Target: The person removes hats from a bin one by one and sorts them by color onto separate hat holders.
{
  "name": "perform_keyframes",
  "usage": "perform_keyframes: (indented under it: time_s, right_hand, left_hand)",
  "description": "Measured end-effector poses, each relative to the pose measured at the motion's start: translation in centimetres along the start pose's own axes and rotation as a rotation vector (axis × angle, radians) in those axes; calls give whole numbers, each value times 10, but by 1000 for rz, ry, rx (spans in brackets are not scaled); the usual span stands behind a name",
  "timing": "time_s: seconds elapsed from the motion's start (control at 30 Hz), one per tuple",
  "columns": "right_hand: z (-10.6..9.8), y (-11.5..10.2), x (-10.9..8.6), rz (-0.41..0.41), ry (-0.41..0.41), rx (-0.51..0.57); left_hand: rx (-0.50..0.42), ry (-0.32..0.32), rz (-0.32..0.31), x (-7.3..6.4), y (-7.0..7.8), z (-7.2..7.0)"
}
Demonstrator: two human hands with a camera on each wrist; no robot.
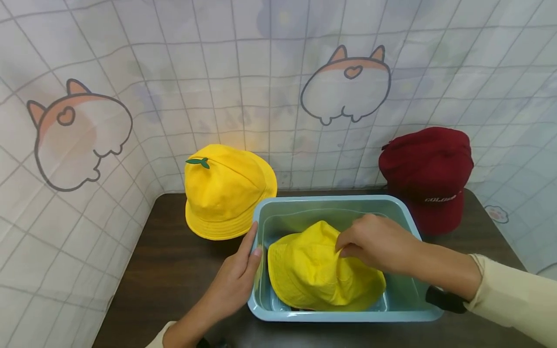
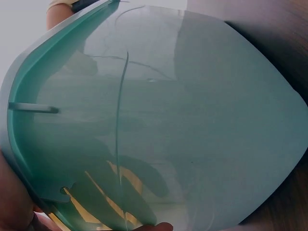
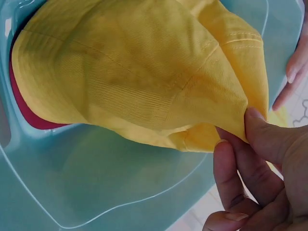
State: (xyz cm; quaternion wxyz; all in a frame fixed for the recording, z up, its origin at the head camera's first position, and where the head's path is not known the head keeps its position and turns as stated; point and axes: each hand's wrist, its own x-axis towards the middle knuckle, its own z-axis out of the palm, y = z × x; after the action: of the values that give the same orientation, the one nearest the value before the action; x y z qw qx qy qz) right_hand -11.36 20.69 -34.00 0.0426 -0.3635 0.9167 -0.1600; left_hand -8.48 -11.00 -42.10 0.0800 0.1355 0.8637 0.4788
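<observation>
One yellow leaf-sprout bucket hat [image 1: 224,191]; left hand [image 1: 235,280], fingers fairly straight, against left side of blue plastic basin [image 1: 348,316]; inside, plain yellow bucket hat [image 1: 315,261] (red edge [image 3: 36,120] under brim), pinched by right hand [image 1: 376,244]; far right, maroon baseball cap [image 1: 428,166].

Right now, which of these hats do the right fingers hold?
The yellow hat inside the blue basin, pinched by the right fingers; the leaf-topped yellow hat and red cap sit outside it.

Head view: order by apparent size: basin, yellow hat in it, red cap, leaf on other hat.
1. Blue basin
2. Yellow hat and red cap: too close to rank; the yellow one sits nearer the camera
3. Green leaf
</observation>
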Motion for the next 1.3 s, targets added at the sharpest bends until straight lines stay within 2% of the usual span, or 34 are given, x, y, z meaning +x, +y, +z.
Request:
perform_keyframes:
  time_s: [0.17, 0.33, 0.5, 0.77, 1.0, 1.13, 1.3]
  right_hand:
    - [-4, -1, -1, -20, 44, -10]
    - [-19, -4, -2, -22, 75, -42]
    - [-44, -10, -1, 12, 113, -88]
    - [-83, -10, 3, -12, 188, -77]
    - [-118, -7, 7, -18, 276, -162]
    - [-137, -11, 16, 18, 299, -201]
    - [-158, -21, 36, -5, 326, -253]
  left_hand:
    - [-14, -9, -7, 1, 0, 0]
    - [-30, -26, -12, 1, 1, 0]
    - [-47, -35, -20, 0, 1, 0]
    - [-26, -29, -12, 1, 0, -1]
    - [-1, -14, 7, 1, 2, -1]
    - [9, -13, 3, 1, 3, -2]
    - [25, -24, -19, 1, 4, -3]
